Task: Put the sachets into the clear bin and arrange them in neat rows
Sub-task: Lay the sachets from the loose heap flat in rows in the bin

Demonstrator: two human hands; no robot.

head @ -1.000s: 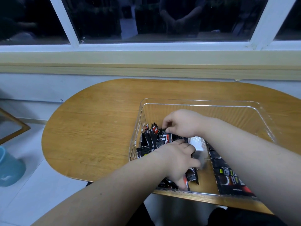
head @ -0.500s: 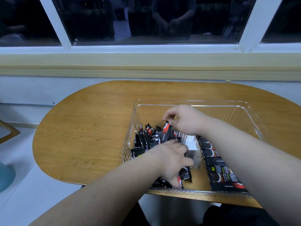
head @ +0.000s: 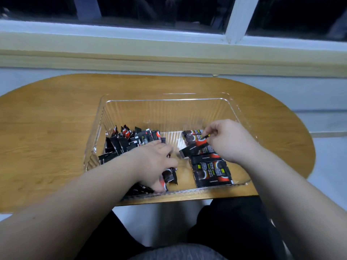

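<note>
A clear ribbed bin (head: pixel 165 102) stands on the wooden table (head: pixel 56 132). Its left half holds a loose heap of black-and-red sachets (head: pixel 129 141). Along its right side lies a flat row of sachets (head: pixel 212 171). My right hand (head: pixel 229 139) pinches one sachet (head: pixel 195 148) by its end, just above that row. My left hand (head: pixel 155 160) reaches into the near-left part of the bin, its fingers curled around a few sachets (head: pixel 169 176); part of the heap is hidden under it.
The table's near edge runs just below the bin, with my dark-clothed legs (head: pixel 225 222) beneath. A wall ledge (head: pixel 169 59) and a dark window (head: pixel 150 8) lie behind the table. Bare wood shows to the left of the bin.
My right hand lifted a sachet out of the heap and carried it right, over the flat row. My left hand stayed low in the bin. The camera tilted down and shifted.
</note>
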